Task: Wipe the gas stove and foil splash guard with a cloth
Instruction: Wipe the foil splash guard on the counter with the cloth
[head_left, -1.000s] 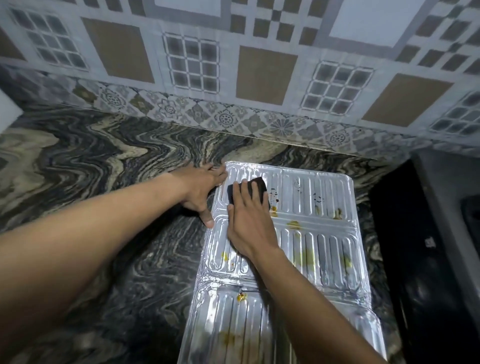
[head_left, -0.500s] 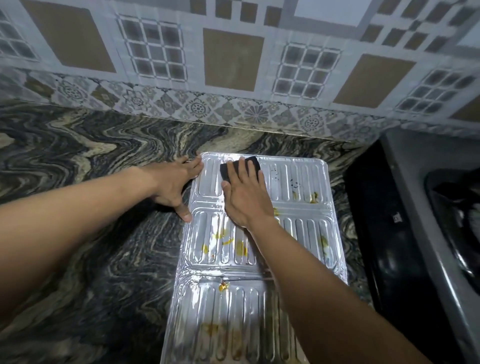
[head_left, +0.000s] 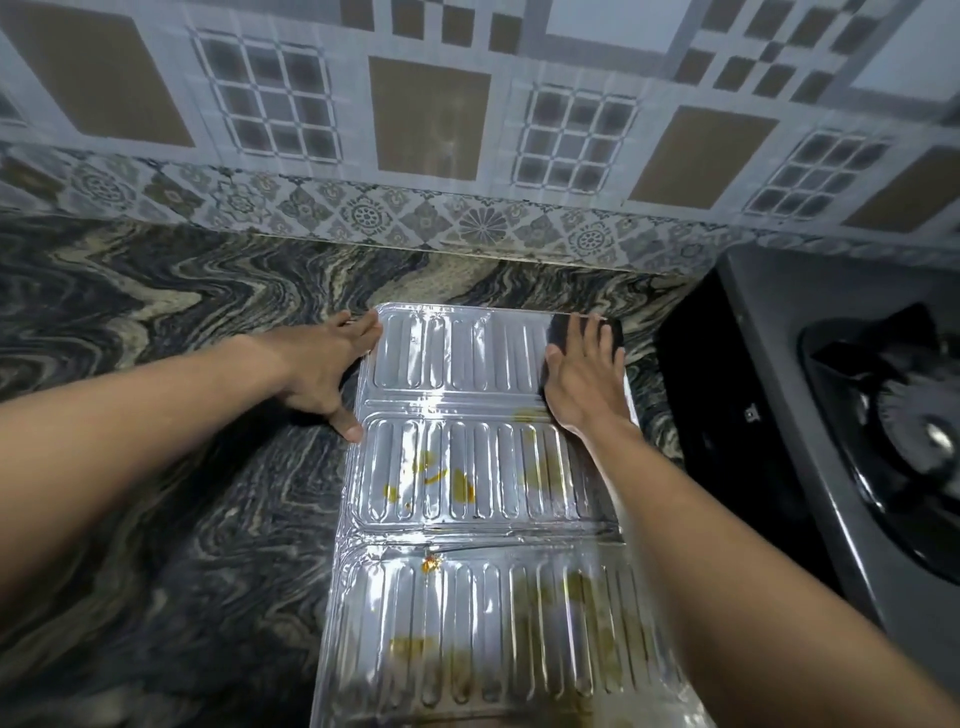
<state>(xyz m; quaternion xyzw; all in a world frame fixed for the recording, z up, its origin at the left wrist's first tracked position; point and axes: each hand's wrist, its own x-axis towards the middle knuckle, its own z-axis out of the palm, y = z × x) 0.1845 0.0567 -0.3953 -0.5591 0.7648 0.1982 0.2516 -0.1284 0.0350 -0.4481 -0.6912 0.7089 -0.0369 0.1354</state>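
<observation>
The ribbed foil splash guard (head_left: 467, 467) lies flat on the marbled counter, with yellow stains on its middle and near panels. My right hand (head_left: 584, 384) presses a dark cloth (head_left: 558, 328) flat onto the guard's far right corner, fingers spread over it. My left hand (head_left: 324, 371) rests flat against the guard's far left edge, thumb on the rim. The dark gas stove (head_left: 831, 415) stands at the right, its burner partly in view.
The dark swirled stone counter (head_left: 156, 415) stretches to the left and behind the guard. A patterned tile wall (head_left: 431, 114) rises right behind it. A black strip (head_left: 727, 415) lies between guard and stove.
My right hand has slid the cloth from the far left part of the guard across to its far right corner. My left hand stays at the left edge. The view has shifted right.
</observation>
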